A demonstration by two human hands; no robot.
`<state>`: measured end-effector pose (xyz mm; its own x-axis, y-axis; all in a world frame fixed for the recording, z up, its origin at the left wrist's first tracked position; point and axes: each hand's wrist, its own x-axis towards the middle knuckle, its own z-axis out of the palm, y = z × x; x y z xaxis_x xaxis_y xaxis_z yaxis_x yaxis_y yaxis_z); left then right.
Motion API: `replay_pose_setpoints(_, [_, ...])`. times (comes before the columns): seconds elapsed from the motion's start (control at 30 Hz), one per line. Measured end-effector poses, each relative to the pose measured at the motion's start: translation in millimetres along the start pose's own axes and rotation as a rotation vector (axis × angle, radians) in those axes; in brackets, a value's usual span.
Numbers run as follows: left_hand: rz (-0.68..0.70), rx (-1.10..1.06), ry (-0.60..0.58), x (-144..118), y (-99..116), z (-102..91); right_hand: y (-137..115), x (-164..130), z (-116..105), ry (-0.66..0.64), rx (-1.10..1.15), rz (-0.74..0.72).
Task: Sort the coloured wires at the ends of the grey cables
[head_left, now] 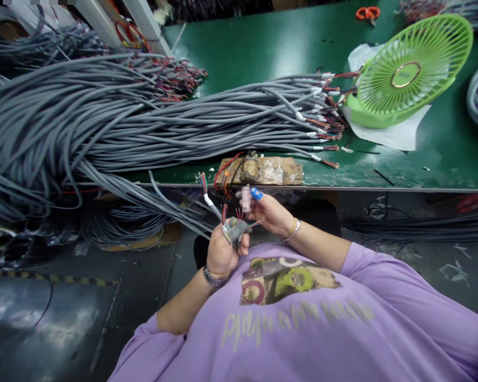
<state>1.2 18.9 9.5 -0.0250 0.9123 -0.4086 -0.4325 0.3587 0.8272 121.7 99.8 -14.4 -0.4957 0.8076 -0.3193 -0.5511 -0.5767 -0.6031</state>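
Note:
My left hand [222, 253] is closed around a small grey connector block [236, 229] with red and coloured wire ends sticking out of it. A grey cable [191, 209] runs from that block up to the left. My right hand [269, 212], wearing blue and pink finger covers, pinches thin coloured wires at the block's right side. Both hands are held close in front of my purple shirt, just below the front edge of the green workbench [382, 175].
A big bundle of grey cables [143, 122] with stripped coloured ends lies across the bench and hangs off its left side. A brown worn fixture [263, 171] sits at the bench edge. A green fan [410, 69] on white paper stands right; orange scissors [367, 12] lie far back.

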Motion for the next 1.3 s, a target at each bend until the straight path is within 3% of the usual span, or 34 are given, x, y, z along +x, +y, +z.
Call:
replay_pose_setpoints(0.6, [-0.03,0.018,0.005,5,-4,-2.1,-3,4,9,0.083,0.111,0.077])
replay_pose_setpoints(1.07, [-0.012,0.016,-0.005,-7,-2,-1.6,-7,-2,8,0.017,0.094,0.173])
replay_pose_setpoints(1.3, [0.036,-0.015,0.04,-6,-3,-0.2,-4,-3,1,0.008,0.001,0.051])
